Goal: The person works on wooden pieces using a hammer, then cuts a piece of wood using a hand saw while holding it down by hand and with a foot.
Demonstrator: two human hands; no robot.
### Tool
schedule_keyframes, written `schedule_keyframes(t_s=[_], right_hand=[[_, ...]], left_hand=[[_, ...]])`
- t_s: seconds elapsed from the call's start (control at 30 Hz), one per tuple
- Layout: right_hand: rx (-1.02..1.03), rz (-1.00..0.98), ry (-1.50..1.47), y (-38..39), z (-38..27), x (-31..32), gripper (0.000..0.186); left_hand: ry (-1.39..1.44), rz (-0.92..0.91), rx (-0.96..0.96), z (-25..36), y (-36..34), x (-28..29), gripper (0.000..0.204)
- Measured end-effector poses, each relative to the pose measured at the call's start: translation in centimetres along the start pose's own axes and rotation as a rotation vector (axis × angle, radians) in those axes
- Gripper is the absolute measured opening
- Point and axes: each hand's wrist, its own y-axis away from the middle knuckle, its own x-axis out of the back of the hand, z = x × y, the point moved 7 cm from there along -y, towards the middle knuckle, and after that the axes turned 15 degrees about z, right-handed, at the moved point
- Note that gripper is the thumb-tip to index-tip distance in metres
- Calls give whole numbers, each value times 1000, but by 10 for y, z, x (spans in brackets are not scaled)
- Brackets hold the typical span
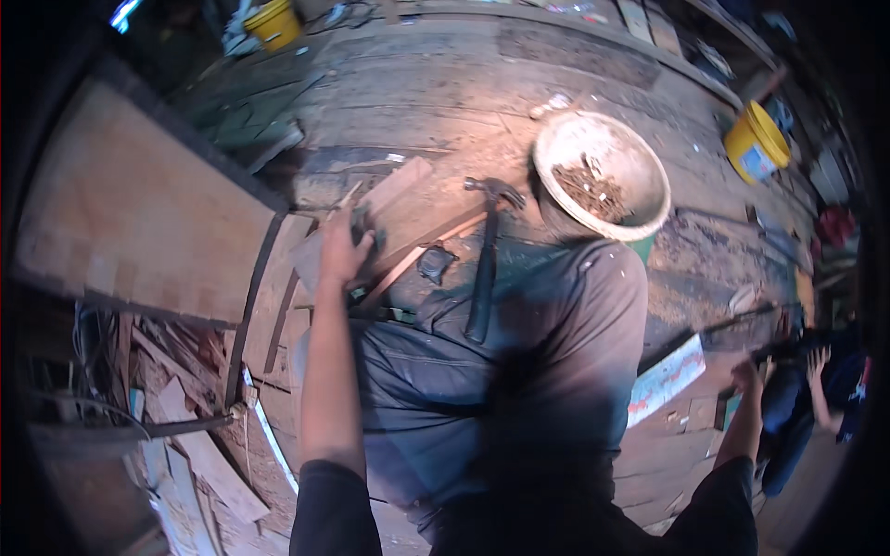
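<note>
My left hand (345,243) is curled at a short pale board (400,183), beside a thin wooden sliver (351,193); what its fingers hold is unclear. To its right lie a black-handled claw hammer (486,269) and a small dark object (436,263), perhaps a tape measure. My right hand (746,375) is out at the far right, fingers curled near a dark shape that I cannot make out, close to a white paint-flecked plank (664,375). My bent leg (584,306) fills the middle.
A round basin (649,171) holds small debris. Yellow buckets (756,139) (273,26) stand farther off. A large framed panel (139,204) leans at left above scrap wood (209,463). Another person's hand (818,366) shows at the right edge. The floor (389,74) is wooden boards.
</note>
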Motion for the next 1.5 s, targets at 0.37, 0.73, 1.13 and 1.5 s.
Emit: schedule_keyframes(t_s=[0.37,0.73,1.13,1.5], right_hand=[[-1309,-232,-1417,137,7,81,44],[-1323,-367,-1483,127,-14,100,33],[-1735,142,-1948,-12,-49,17,34],[-1991,806,-2583,-71,-19,11,35]], left_hand=[[39,-143,-191,-3,-40,-25,80],[-233,-169,-11,-13,-26,-55,89],[-51,-164,-58,-32,-10,-53,84],[80,-180,-221,-9,-15,-55,78]])
